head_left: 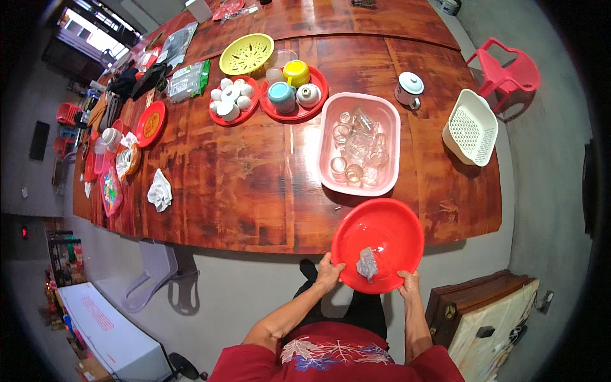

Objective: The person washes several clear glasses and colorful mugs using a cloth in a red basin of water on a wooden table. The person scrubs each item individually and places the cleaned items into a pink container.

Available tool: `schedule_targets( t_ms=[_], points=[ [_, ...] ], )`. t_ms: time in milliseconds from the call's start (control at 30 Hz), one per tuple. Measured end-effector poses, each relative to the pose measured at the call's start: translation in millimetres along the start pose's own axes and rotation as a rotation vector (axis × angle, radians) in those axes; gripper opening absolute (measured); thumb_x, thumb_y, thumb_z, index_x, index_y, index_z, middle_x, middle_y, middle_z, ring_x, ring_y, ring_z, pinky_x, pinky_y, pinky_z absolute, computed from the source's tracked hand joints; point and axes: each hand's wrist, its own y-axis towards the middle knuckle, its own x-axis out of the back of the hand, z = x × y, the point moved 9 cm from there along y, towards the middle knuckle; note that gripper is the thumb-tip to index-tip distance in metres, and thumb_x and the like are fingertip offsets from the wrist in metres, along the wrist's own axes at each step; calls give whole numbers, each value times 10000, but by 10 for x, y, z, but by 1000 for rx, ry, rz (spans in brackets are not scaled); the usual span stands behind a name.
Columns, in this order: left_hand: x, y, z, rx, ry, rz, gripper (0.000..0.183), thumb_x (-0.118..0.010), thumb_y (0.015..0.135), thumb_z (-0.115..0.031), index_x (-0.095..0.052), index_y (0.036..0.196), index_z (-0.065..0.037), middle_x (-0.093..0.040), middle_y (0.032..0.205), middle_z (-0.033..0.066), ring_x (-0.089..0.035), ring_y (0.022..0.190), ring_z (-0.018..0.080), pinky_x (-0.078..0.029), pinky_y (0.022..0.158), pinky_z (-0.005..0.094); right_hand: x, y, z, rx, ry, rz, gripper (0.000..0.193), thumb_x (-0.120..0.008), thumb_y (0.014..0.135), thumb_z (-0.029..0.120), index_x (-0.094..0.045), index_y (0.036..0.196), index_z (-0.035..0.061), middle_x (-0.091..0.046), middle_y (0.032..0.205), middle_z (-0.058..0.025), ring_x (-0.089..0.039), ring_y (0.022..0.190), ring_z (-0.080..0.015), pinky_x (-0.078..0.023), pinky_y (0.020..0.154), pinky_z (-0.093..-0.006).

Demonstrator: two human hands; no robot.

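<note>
Round red plastic basin (400,228) gripped by the left hand (329,274) and the right hand (410,284).
The left hand is closed on the near-left rim, the right hand on the near-right rim. The basin overlaps the near edge of the reddish-brown varnished wooden table (254,184); whether it rests on that edge cannot be determined. A crumpled grey cloth (367,264) lies inside, toward the near side. Directly beyond the basin stands a rectangular pale-pink plastic tub (326,143) containing clear glassware (359,146). Right of the tub stand a white lidded mug (407,92) and a cream perforated plastic basket (472,127).
</note>
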Motion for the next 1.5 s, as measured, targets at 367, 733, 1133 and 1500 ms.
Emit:
schedule_targets(
  t_ms=[367, 733, 1133, 1500],
  points=[
    [2002, -179, -274, -7, -247, -255, 285, -555, 676, 87, -542, 917, -66, -627, 772, 46, -587, 538, 137, -456, 375, 256, -1529, -38, -1319, -56, -49, 146, 476, -486, 636, -184, -527, 1092, -52, -618, 1012, -140, -621, 868, -254, -523, 768, -377],
    [2844, 492, -678, -14, -350, -224, 366, -509, 683, 123, -480, 997, -61, -600, 961, 97, -617, 817, 244, -575, 603, 459, -2784, 588, -1601, 75, -280, 257, 482, -494, 640, -133, -522, 1114, -51, -618, 1009, -148, -619, 870, -247, -517, 769, -350],
    [2777, 993, -968, 41, -444, -211, 466, -525, 678, 129, -462, 1095, -70, -561, 1079, 120, -584, 954, 288, -553, 725, 498, -3414, 775, -985, 107, -345, 298, 426, -601, 712, 4, -535, 1133, -17, -603, 1061, -97, -575, 929, -158, -451, 841, -295],
    [2766, 1216, -1225, 67, -415, -181, 456, -539, 692, 135, -504, 1097, -71, -586, 1077, 112, -601, 946, 269, -545, 768, 465, -3127, 1227, -601, -134, 449, 122, 375, -535, 830, 156, -470, 1191, 77, -578, 1118, -97, -566, 1010, -258, -478, 811, -417]
  ],
)
